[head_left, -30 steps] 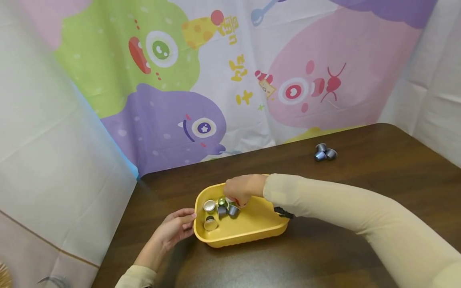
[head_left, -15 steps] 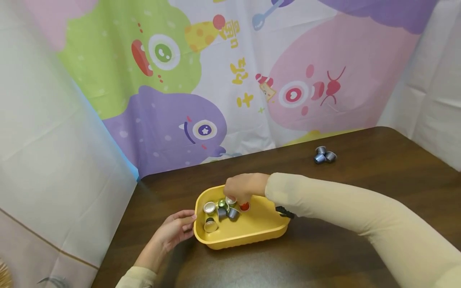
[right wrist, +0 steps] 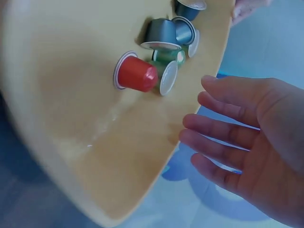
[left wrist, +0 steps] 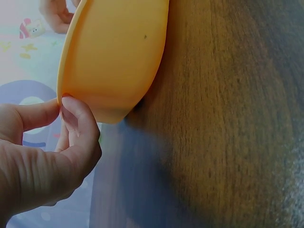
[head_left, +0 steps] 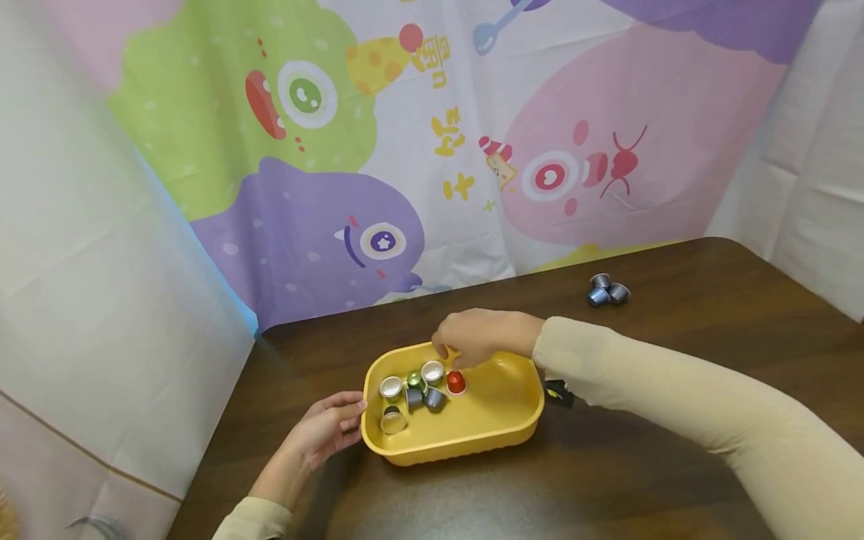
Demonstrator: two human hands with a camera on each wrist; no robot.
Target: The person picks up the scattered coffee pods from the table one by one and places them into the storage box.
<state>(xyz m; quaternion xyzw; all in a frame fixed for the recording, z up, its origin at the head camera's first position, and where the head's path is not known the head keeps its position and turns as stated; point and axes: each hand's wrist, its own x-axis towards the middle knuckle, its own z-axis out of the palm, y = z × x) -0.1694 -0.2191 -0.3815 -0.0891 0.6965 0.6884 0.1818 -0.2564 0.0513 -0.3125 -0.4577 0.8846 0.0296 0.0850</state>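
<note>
My left hand [head_left: 327, 429] pinches the left rim of a yellow plastic tray [head_left: 466, 447] between thumb and fingers, as the left wrist view shows. Over the tray's far rim is my right hand [head_left: 478, 336], holding nothing; its fingers [right wrist: 221, 130] are spread and relaxed in the right wrist view. A red coffee capsule [head_left: 456, 382] sits in the tray just below it. To its left lie several more capsules: a dark grey one [head_left: 435, 400], a green one [head_left: 415, 379], a silver-lidded one [head_left: 432, 372] and a gold one [head_left: 393, 421].
Three bluish-grey capsules [head_left: 609, 290] are clustered at the back right of the brown wooden table [head_left: 675, 352]. A cartoon-printed cloth [head_left: 466, 225] hangs behind the table, with white cloth at both sides. A black strap [head_left: 559, 393] shows under the right sleeve.
My right hand has let go of the red capsule inside the tray, then lifted and drawn back toward the far rim. The left hand keeps its hold on the tray.
</note>
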